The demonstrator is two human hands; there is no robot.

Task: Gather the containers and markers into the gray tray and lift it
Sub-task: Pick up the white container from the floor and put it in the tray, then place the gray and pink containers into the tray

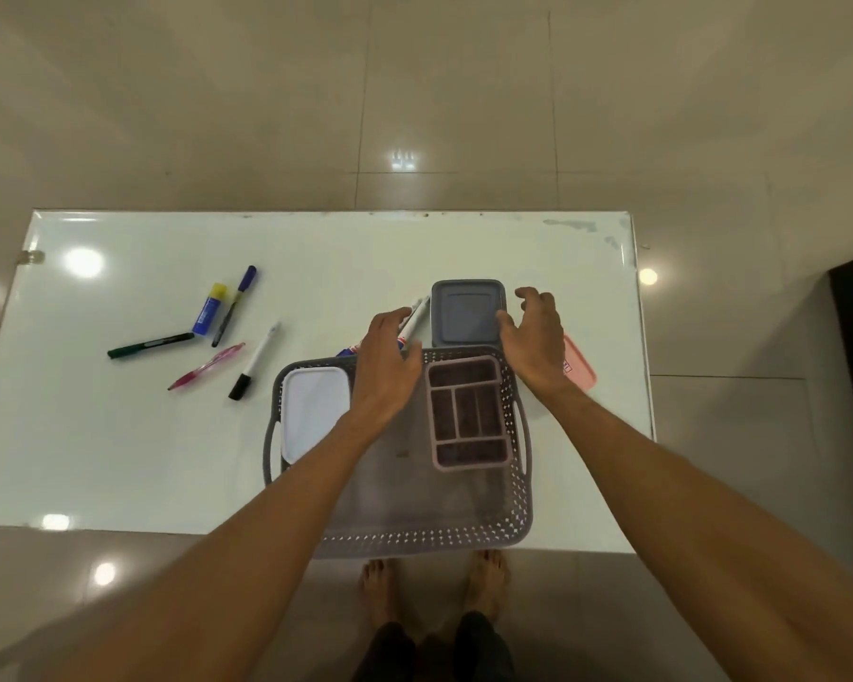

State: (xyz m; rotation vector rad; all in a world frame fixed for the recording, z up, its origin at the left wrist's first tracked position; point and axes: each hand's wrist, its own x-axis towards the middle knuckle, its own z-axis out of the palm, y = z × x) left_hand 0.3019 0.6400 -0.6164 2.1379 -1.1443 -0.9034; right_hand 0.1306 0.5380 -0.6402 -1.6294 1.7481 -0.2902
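The gray tray (414, 536) sits at the table's near edge. Inside it are a white lidded container (313, 411) on the left and a pink divided organizer (469, 413) on the right. Just behind the tray stands a gray lidded container (466, 312). My right hand (535, 337) hovers at that container's right edge, fingers spread, thumb near the lid. A white marker (416, 317) lies against its left side. My left hand (387, 356) reaches over the tray's far rim, thumb and fingers on either side of the marker's near end. A pink lid (582, 369) lies partly under my right hand.
On the table's left lie a green marker (151, 345), a blue marker (235, 305), a blue and yellow tube (210, 308), a pink pen (208, 366) and a white, black-capped marker (254, 361). Something blue (348, 351) peeks out behind the tray. My bare feet stand below the table edge.
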